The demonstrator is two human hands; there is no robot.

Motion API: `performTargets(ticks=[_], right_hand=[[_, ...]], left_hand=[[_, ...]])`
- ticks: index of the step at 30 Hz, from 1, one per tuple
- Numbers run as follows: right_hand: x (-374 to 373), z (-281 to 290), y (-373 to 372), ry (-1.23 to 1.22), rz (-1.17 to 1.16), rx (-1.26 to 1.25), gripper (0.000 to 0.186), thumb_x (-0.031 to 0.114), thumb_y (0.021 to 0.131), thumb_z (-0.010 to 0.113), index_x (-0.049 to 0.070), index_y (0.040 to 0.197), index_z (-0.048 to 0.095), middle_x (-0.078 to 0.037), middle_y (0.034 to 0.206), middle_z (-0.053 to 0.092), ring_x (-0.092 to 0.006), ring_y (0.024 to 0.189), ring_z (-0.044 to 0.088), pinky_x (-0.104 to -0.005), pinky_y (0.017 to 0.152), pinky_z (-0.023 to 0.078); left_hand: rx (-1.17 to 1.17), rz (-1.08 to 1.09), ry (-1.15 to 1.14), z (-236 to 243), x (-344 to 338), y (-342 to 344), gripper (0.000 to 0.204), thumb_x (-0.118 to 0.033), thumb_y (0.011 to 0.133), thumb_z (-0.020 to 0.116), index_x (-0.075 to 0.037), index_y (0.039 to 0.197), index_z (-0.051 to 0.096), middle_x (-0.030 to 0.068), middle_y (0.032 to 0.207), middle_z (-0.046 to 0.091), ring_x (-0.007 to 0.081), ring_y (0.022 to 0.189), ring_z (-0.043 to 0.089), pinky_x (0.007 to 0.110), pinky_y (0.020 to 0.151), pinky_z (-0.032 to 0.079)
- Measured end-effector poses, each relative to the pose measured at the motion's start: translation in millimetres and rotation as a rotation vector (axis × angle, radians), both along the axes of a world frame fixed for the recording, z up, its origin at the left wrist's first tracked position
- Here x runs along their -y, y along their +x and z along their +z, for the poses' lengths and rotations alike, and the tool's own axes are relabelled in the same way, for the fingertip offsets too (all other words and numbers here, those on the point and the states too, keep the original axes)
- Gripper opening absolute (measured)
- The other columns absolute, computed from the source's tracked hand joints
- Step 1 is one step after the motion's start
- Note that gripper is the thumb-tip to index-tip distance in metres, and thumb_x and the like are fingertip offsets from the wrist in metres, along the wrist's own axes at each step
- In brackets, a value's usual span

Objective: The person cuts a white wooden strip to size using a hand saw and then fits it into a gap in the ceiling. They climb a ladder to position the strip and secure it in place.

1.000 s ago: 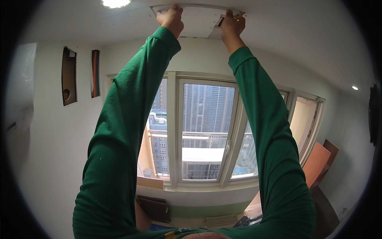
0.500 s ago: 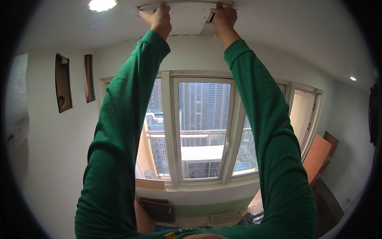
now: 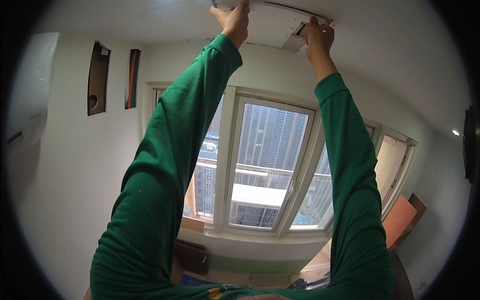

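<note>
Both my arms, in green sleeves, reach up to a white ceiling panel (image 3: 270, 26) at the top of the head view. My left hand (image 3: 234, 22) grips its left part, thumb stretched to the left and fingers at the near edge. At the right end, my right hand (image 3: 320, 39) has its fingers bent around the panel's edge, close to a dark rectangular cutout (image 3: 301, 29). A small yellowish bit shows by the right fingertips, too small to name. A thin dark gap runs along the panel's curved near edge. The left fingertips are partly cut off by the frame.
Ahead stands a framed window (image 3: 270, 165) with tall buildings outside. Two upright openings, a wide one (image 3: 99, 79) and a narrow one (image 3: 132, 79), are cut in the left wall. Orange-brown boards (image 3: 400, 217) lean at the right; a dark brown box (image 3: 191, 257) lies below.
The view has tilted and shifted, so my hands and the panel appear farther right. Both hands keep their places on the panel. The bright ceiling lamp has left the view.
</note>
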State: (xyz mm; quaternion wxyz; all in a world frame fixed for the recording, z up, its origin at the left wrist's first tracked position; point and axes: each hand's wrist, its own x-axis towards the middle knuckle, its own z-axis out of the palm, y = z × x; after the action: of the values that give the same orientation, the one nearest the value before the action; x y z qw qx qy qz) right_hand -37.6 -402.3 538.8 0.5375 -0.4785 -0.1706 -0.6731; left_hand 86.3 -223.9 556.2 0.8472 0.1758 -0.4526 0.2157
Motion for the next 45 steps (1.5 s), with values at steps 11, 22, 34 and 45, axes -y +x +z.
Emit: performTargets(ticks=[11, 22, 34, 45], right_hand=[[21.6, -1.4, -12.9, -0.156, -0.003, -0.142, 0.032, 0.027, 0.097, 0.077, 0.003, 0.098, 0.055, -0.014, 0.1, 0.071, -0.0145, 0.054, 0.046, -0.0331, 0.053, 0.043], [0.4, 3.9, -9.1, -0.104, -0.039, 0.038, 0.031, 0.024, 0.097, 0.077, 0.004, 0.098, 0.052, -0.012, 0.097, 0.074, -0.013, 0.053, 0.046, -0.033, 0.051, 0.044], [23.6, 29.7, 15.4, -0.176, -0.359, 0.029, 0.031, 0.022, 0.101, 0.07, -0.003, 0.114, 0.056, -0.014, 0.102, 0.066, -0.0251, 0.093, 0.064, -0.0391, 0.077, 0.053], [14.2, 26.0, 7.1, -0.174, -0.286, 0.045, 0.04, 0.023, 0.102, 0.069, -0.005, 0.125, 0.053, -0.016, 0.11, 0.065, -0.0258, 0.097, 0.065, -0.0383, 0.082, 0.054]], left_hand=[[0.003, -0.107, -0.013, -7.4, 1.3, 3.6, 0.113, 0.002, 0.086, 0.076, -0.011, 0.156, -0.011, 0.0319, 0.145, 0.034, 0.044, 0.129, 0.057, 0.044, 0.112, 0.05], [-0.35, 0.369, 0.171, 19.0, -0.1, 6.4, 0.104, -0.005, 0.092, 0.074, -0.002, 0.165, 0.0, 0.0245, 0.165, 0.023, 0.0365, 0.138, 0.049, 0.043, 0.116, 0.042], [-0.083, 0.564, -0.011, 3.2, -2.6, -18.7, 0.071, -0.011, 0.092, 0.073, 0.005, 0.15, 0.036, 0.0226, 0.145, 0.052, 0.0329, 0.128, 0.054, 0.039, 0.109, 0.044], [0.124, 1.642, 1.135, -0.1, -23.9, -56.8, 0.103, -0.025, 0.097, 0.072, -0.005, 0.165, -0.003, 0.0286, 0.164, 0.026, 0.0354, 0.147, 0.041, 0.048, 0.121, 0.036]])
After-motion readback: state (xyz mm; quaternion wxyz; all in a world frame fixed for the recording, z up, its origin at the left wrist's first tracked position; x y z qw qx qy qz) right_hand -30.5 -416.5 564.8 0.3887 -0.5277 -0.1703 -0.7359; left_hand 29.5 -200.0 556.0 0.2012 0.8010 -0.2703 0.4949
